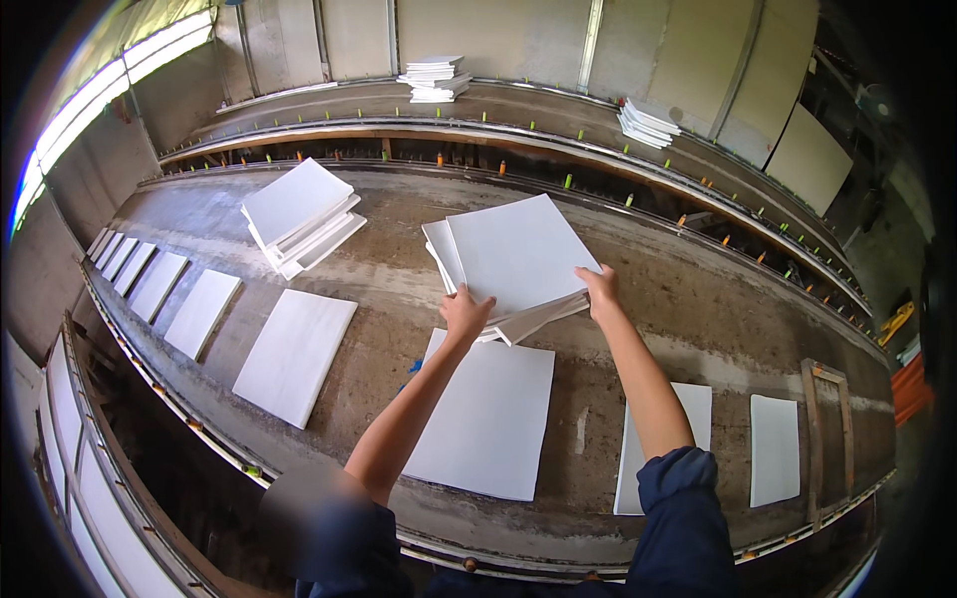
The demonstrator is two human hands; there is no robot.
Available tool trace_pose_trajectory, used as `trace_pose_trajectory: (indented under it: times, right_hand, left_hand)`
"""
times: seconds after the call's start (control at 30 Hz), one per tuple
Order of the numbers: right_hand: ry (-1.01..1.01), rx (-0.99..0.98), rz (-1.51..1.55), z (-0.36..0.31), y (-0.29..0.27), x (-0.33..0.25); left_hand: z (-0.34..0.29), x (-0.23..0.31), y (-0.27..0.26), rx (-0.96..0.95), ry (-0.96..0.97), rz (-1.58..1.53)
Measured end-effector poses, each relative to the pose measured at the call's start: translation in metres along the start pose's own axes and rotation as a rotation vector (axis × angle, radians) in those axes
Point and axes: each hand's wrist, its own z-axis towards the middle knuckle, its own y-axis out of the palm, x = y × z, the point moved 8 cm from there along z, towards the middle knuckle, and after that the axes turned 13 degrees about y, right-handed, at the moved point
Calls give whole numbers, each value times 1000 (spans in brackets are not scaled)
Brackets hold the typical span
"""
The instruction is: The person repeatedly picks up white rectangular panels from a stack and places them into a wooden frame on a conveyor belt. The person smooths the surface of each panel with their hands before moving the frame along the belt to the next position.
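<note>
Both my hands grip the near edge of a flat white panel (528, 244), which lies at an angle on top of a messy stack. My left hand (467, 311) is closed at its near left corner, and my right hand (600, 287) pinches the right corner, thumb on top. Other white panels (445, 253) of the stack stick out beneath. Just below my hands, a single white panel (488, 419) lies flat on the long stained table (688, 319), partly behind my left forearm. My right forearm covers part of another white panel (698, 414).
A second stack of white panels (299, 204) stands farther left. Several single panels (296, 354) lie in a row along the table's near edge. At the right end is a wooden frame (847, 429). Coloured pegs (568, 181) line the far edge, and stacks (436, 80) sit on another table.
</note>
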Motion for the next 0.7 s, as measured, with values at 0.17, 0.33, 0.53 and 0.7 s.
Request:
trace_pose_trajectory:
  times: [0.17,0.33,0.53,0.7]
  right_hand:
    - [1,-3,195,-24,-2,-15]
    - [-90,-94,371,-103,-56,-50]
    - [-139,15,301,-250,-209,-71]
    - [-117,135,196,-361,-344,-16]
  left_hand:
    - [4,-6,0,46,-100,-136]
    - [-14,48,10,127,5,-820]
    - [-83,199,56,-303,291,-875]
    - [-177,286,151,-523,303,-957]
